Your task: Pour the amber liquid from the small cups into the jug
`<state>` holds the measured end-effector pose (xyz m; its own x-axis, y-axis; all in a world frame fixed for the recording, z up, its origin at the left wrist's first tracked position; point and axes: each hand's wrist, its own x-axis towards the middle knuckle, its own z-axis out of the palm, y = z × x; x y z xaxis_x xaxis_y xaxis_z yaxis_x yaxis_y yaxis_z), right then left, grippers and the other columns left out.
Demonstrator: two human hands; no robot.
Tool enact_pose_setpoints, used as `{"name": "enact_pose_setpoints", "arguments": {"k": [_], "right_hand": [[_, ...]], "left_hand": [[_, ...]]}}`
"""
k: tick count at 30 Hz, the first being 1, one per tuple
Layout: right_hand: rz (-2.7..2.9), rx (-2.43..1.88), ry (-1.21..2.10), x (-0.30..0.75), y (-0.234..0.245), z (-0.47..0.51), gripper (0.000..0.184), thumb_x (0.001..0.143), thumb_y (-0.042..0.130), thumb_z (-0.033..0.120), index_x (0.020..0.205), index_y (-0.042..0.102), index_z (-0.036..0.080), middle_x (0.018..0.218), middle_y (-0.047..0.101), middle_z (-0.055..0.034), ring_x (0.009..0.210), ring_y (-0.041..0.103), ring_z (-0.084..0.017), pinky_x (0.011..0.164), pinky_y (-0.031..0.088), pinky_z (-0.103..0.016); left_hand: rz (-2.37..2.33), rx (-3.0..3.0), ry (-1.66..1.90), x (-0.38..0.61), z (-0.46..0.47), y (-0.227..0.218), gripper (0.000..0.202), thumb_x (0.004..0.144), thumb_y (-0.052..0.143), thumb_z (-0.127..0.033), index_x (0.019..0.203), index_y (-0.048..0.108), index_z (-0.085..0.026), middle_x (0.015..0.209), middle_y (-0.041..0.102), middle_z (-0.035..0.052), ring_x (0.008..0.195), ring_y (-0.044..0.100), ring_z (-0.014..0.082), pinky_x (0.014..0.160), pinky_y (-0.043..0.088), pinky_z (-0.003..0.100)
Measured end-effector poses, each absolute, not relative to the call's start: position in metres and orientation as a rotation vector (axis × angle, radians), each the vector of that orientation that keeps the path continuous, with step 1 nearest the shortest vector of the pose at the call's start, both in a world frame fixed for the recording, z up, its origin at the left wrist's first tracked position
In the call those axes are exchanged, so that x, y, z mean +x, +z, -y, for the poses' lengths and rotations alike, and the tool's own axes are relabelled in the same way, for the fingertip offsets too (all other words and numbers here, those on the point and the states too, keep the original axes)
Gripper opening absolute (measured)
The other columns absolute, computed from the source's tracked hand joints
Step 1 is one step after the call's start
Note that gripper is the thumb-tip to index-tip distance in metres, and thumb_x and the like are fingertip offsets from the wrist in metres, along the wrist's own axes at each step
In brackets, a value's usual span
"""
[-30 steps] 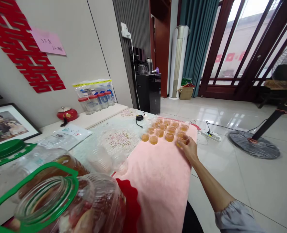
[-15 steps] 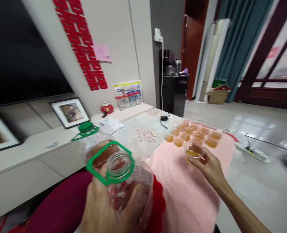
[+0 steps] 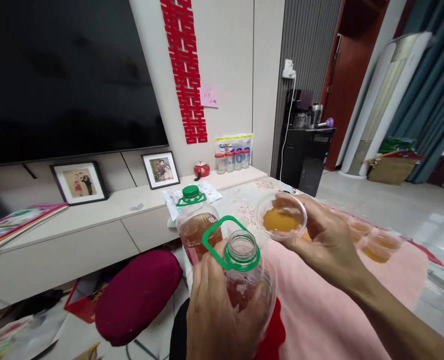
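Observation:
My left hand [image 3: 222,310] is wrapped round a clear plastic jug [image 3: 269,280] with a green handle ring and an uncapped mouth. In my right hand [image 3: 325,235] is a clear plastic cup [image 3: 261,212] with amber liquid in it, tilted toward me, just right of the jug's neck. Behind the held jug stands a second jug [image 3: 197,225], capped in green and holding reddish-brown liquid. Several filled cups [image 3: 382,246] sit on the pink cloth [image 3: 319,310], partly hidden by my right forearm.
Against the wall runs a white cabinet [image 3: 94,225] with framed photos [image 3: 79,184], a red pot [image 3: 201,169] and several red-lidded jars [image 3: 229,162]. A maroon round stool [image 3: 139,295] is at the lower left. Beyond the table stands a black cabinet [image 3: 306,162].
My right hand has brought the cup from beside the rows of cups toward me and left, close to the jug. The view has turned left. My left hand keeps its hold on the jug.

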<state>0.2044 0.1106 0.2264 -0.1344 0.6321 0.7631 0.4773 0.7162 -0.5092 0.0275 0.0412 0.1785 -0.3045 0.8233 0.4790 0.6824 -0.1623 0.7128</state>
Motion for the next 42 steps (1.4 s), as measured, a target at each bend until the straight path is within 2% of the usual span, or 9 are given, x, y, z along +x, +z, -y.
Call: {"name": "enact_pose_setpoints", "arguments": {"k": [3, 7, 12, 18, 21, 26, 33, 38, 42], "right_hand": [[1.857, -0.820, 0.067, 0.198, 0.238, -0.113, 0.041, 0.084, 0.076, 0.020, 0.123, 0.066, 0.024, 0.112, 0.074, -0.0051, 0.100, 0.071, -0.022, 0.087, 0.059, -0.037], [1.928, -0.750, -0.048, 0.195, 0.245, -0.116, 0.040, 0.086, 0.076, 0.021, 0.125, 0.065, 0.021, 0.112, 0.074, -0.0077, 0.102, 0.071, -0.023, 0.089, 0.059, -0.039], [1.984, -0.629, -0.174, 0.193, 0.249, -0.121, 0.045, 0.088, 0.076, 0.022, 0.130, 0.062, 0.021, 0.116, 0.074, -0.0104, 0.109, 0.071, -0.027, 0.091, 0.060, -0.042], [2.020, -0.578, -0.246, 0.190, 0.252, -0.122, 0.046, 0.084, 0.068, 0.007, 0.130, 0.061, 0.013, 0.118, 0.073, -0.0151, 0.113, 0.068, -0.027, 0.096, 0.058, -0.043], [2.031, -0.556, -0.268, 0.190, 0.253, -0.122, 0.050, 0.081, 0.065, 0.003, 0.130, 0.061, 0.013, 0.119, 0.073, -0.0161, 0.115, 0.067, -0.027, 0.097, 0.057, -0.044], [2.041, -0.539, -0.342, 0.190, 0.254, -0.123, 0.053, 0.079, 0.061, -0.001, 0.131, 0.059, 0.012, 0.119, 0.071, -0.0164, 0.114, 0.067, -0.027, 0.096, 0.058, -0.044], [2.062, -0.550, -0.434, 0.189, 0.256, -0.123, 0.052, 0.081, 0.060, -0.001, 0.131, 0.058, 0.012, 0.120, 0.070, -0.0168, 0.114, 0.066, -0.027, 0.094, 0.059, -0.044], [2.066, -0.552, -0.494, 0.189, 0.257, -0.122, 0.050, 0.085, 0.059, 0.000, 0.133, 0.058, 0.013, 0.124, 0.068, -0.0165, 0.114, 0.067, -0.026, 0.094, 0.060, -0.042], [2.066, -0.533, -0.555, 0.187, 0.261, -0.120, 0.044, 0.088, 0.062, 0.002, 0.131, 0.059, 0.011, 0.120, 0.069, -0.0178, 0.111, 0.068, -0.027, 0.093, 0.060, -0.041]], "left_hand": [[-1.923, 1.753, 1.503, 0.028, -0.042, 0.177, 0.048, 0.084, 0.055, -0.047, 0.125, 0.053, -0.023, 0.105, 0.060, 0.0048, 0.113, 0.060, 0.0292, 0.103, 0.049, 0.051], [-1.939, 1.737, 1.462, 0.028, -0.043, 0.177, 0.049, 0.078, 0.060, -0.046, 0.122, 0.055, -0.024, 0.100, 0.061, 0.0045, 0.105, 0.060, 0.0303, 0.100, 0.050, 0.052], [-1.964, 1.742, 1.437, 0.027, -0.043, 0.175, 0.049, 0.079, 0.059, -0.046, 0.122, 0.055, -0.023, 0.106, 0.064, 0.0066, 0.108, 0.061, 0.0317, 0.101, 0.050, 0.057], [-2.014, 1.759, 1.345, 0.022, -0.045, 0.166, 0.060, 0.077, 0.060, -0.053, 0.126, 0.052, -0.020, 0.120, 0.064, 0.0152, 0.117, 0.061, 0.0376, 0.100, 0.052, 0.061], [-2.027, 1.720, 1.394, 0.024, -0.045, 0.168, 0.056, 0.075, 0.060, -0.051, 0.123, 0.054, -0.022, 0.113, 0.066, 0.0121, 0.113, 0.061, 0.0351, 0.101, 0.052, 0.059], [-1.973, 1.722, 1.362, 0.024, -0.044, 0.174, 0.059, 0.078, 0.059, -0.052, 0.128, 0.054, -0.022, 0.119, 0.066, 0.0105, 0.119, 0.060, 0.0347, 0.105, 0.049, 0.059], [-1.986, 1.785, 1.273, 0.017, -0.045, 0.177, 0.058, 0.078, 0.063, -0.052, 0.126, 0.055, -0.022, 0.118, 0.067, 0.0114, 0.115, 0.062, 0.0360, 0.098, 0.054, 0.059], [-1.917, 1.842, 1.341, 0.020, -0.045, 0.180, 0.050, 0.080, 0.062, -0.044, 0.126, 0.056, -0.026, 0.108, 0.068, 0.0063, 0.107, 0.063, 0.0298, 0.098, 0.054, 0.053], [-1.893, 1.795, 1.408, 0.022, -0.046, 0.181, 0.050, 0.077, 0.063, -0.042, 0.124, 0.056, -0.028, 0.105, 0.066, 0.0034, 0.105, 0.062, 0.0279, 0.099, 0.053, 0.052]]}}
